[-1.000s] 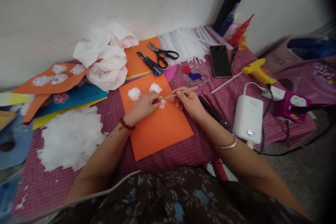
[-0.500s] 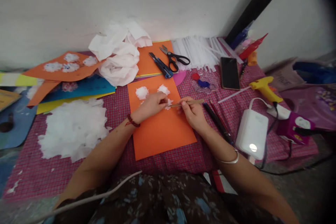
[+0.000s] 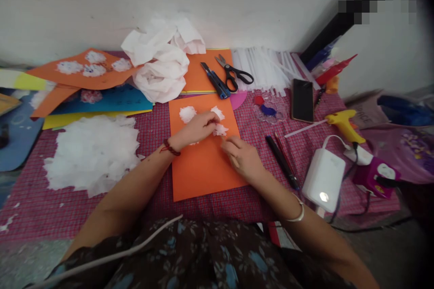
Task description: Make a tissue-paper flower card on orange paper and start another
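An orange sheet of paper (image 3: 203,171) lies in front of me with several white paper tufts on it. My left hand (image 3: 198,127) rests over the sheet, its fingers pinched together beside a ruffled tuft (image 3: 221,130); whatever is between the fingertips is hidden. Two other tufts show at the top, a round one (image 3: 187,114) on the left and one (image 3: 217,113) just beyond my fingers. My right hand (image 3: 247,159) is closed round a thin wooden stick (image 3: 235,161), mostly covered by the fingers, its tip pointing at the ruffled tuft.
White paper pieces (image 3: 93,156) are heaped at left, below decorated orange paper (image 3: 111,80). Behind lie crumpled white cloth-like paper (image 3: 162,76), a cutter (image 3: 216,80) and scissors (image 3: 233,73). To the right are a phone (image 3: 302,100), glue gun (image 3: 346,124), black pen (image 3: 280,160) and white power bank (image 3: 324,179).
My right hand has turned and come down towards me, so the stick now slants instead of lying level. My left hand has shifted slightly up off the ruffled tuft, exposing more of it.
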Demonstrator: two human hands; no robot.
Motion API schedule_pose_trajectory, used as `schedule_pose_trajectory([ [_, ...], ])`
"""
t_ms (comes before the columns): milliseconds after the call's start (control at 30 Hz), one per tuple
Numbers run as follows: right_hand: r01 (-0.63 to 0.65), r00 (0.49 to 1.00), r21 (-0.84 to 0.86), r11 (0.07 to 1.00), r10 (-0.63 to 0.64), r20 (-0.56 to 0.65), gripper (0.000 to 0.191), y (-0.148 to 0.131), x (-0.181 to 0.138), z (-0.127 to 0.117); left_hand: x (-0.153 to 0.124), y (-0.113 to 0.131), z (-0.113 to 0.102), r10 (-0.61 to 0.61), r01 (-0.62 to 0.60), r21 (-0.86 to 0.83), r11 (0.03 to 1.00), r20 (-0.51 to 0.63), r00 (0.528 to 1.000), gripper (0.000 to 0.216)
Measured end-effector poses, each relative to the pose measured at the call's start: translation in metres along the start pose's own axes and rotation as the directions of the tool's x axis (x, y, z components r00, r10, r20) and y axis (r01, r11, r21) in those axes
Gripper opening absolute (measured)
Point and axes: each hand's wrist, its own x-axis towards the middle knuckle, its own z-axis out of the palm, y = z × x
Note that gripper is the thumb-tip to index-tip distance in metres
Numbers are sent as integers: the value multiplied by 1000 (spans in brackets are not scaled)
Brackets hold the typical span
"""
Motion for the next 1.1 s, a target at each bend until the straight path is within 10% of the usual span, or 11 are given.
schedule_pose_trajectory([
  [200,54,999,-117,992,-55,-1,24,-6,-1,2,-1,-10,5,53,-54,9,999,85,995,28],
  [400,-73,990,208,975,95,-100,23,-6,-1,-8,2,-12,13,17,-16,108,994,-8,1000,27],
  [700,-252,750,866,432,652,-107,31,15,3,-11,4,-4,13,-39,61,149,987,-144,989,11],
  [1100,-298,776,856,423,629,-41,39,24,13,-5,-3,6,9,-118,116,85,990,19,993,24],
])
